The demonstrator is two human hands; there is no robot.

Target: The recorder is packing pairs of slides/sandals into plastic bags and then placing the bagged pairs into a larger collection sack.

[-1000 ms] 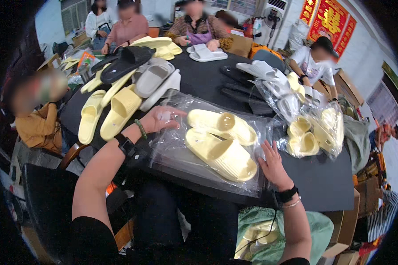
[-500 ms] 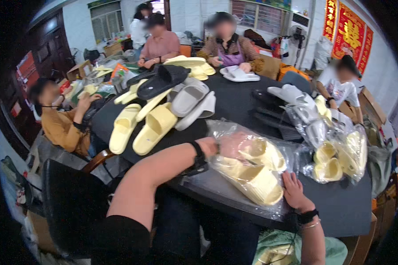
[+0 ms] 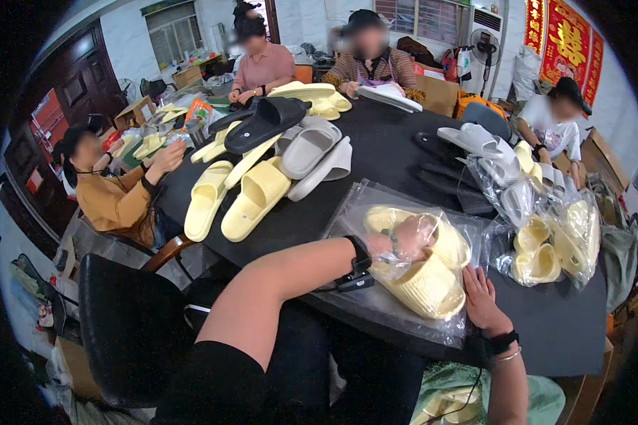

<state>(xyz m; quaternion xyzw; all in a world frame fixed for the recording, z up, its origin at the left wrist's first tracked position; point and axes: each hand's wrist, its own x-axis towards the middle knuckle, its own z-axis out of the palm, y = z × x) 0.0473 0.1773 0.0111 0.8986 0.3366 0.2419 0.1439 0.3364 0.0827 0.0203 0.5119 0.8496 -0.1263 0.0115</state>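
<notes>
Your left hand (image 3: 408, 239) now reaches deeper into clear bag (image 3: 353, 211) by yellow slippers (image 3: 428, 289), can't tell fingers' grip; brace bag edge with right hand (image 3: 485, 303), fingers outstretched

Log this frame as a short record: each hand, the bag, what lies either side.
Left hand: inside the clear bag, at the yellow pair; grip unclear
Right hand: open, at the bag's right edge
Bag: lying on the black table
Left side: loose yellow slippers, gray slippers, black slipper
Right side: bagged yellow slippers
</notes>
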